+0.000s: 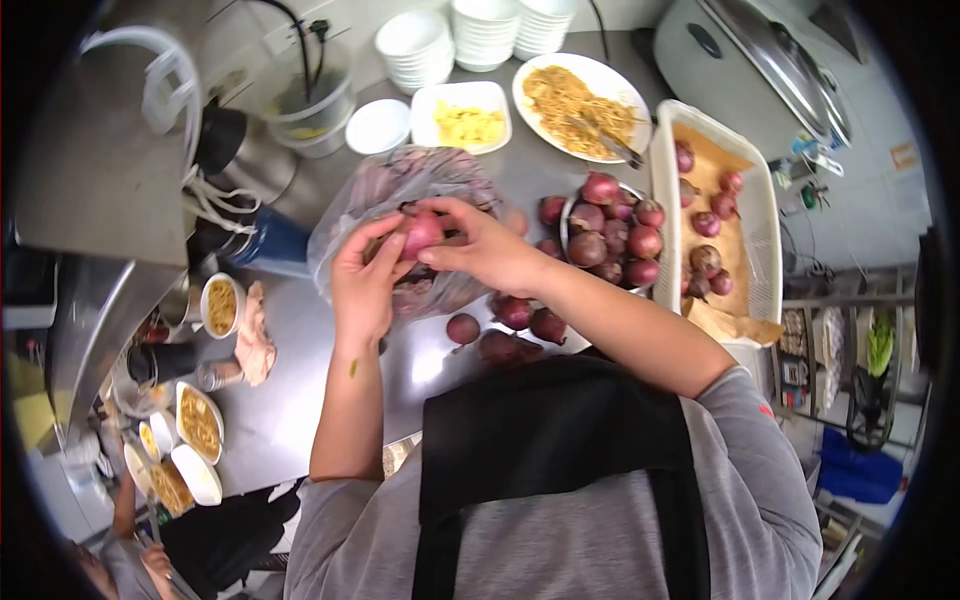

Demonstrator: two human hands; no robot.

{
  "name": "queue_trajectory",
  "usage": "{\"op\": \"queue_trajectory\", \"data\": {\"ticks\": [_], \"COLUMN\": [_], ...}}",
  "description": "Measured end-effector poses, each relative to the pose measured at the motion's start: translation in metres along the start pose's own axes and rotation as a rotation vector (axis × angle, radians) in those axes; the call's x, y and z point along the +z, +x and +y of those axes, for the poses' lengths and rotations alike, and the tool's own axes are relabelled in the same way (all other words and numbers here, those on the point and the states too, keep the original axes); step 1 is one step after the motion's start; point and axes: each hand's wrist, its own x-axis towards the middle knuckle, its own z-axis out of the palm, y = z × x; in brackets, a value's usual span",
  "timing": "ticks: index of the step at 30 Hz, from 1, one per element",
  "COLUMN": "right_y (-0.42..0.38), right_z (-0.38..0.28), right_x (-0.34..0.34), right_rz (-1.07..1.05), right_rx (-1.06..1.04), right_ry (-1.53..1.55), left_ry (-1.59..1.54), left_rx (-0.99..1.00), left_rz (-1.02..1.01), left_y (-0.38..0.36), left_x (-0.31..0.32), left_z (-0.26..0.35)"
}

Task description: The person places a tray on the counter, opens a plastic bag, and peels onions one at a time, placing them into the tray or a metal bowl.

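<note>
Over a crumpled plastic bag (335,222), a red onion (422,236) sits gripped in both hands.
The left hand (362,272) and right hand (492,250) close thumbs and fingertips around it; loose, papery skin (if there is any) could let it slip into the bag. A loose onion (463,328) lies near the wearer's side of the steel counter (275,420), where a forearm's nudge could roll it off; the heaped bowl (566,222) could shed onions if knocked.

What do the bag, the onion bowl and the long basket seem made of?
The bag: thin plastic film, crinkled and see-through. The bowl: probably polished steel, given its shiny rim. The basket: likely moulded plastic, off-white, with a perforated wall.
</note>
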Motion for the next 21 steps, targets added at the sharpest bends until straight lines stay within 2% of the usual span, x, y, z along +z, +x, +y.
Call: {"op": "queue_trajectory", "data": {"ticks": [1,3,5,6,8,12,14,15,17,21], "right_y": [-0.001,-0.002,0.003,0.002,-0.002,-0.011,-0.011,-0.011,-0.009,-0.008], "right_z": [-0.001,-0.003,0.008,0.009,0.008,-0.003,-0.003,0.0,0.007,0.003], "right_x": [0.002,0.006,0.004,0.004,0.006,0.006,0.007,0.009,0.013,0.016], "right_rz": [0.005,0.006,0.066,0.064,0.099,0.052,0.036,0.035,0.117,0.159], "right_rx": [0.026,0.06,-0.089,-0.088,-0.125,-0.032,0.055,0.057,-0.174,-0.264], "right_ry": [0.023,0.044,-0.197,-0.198,-0.177,-0.135,-0.011,-0.011,-0.18,-0.273], "left_ry": [-0.107,-0.092,-0.127,-0.129,0.615,0.625,0.032,0.031,-0.1,-0.188], "left_rx": [-0.045,-0.032,-0.024,-0.024,0.205,0.197,-0.055,-0.057,-0.07,-0.13], "left_rz": [0.019,0.036,0.047,0.05,0.195,0.201,0.215,0.216,0.105,0.109], "left_y": [0.0,0.0,0.0,0.001,0.003,0.003,0.001,0.001,0.002,-0.002], "left_x": [-0.002,0.0,-0.001,-0.004,-0.012,-0.008,0.006,0.004,0.001,0.009], "left_z": [-0.002,-0.007,-0.009,-0.009,-0.011,-0.009,0.001,-0.001,-0.005,-0.005]}}
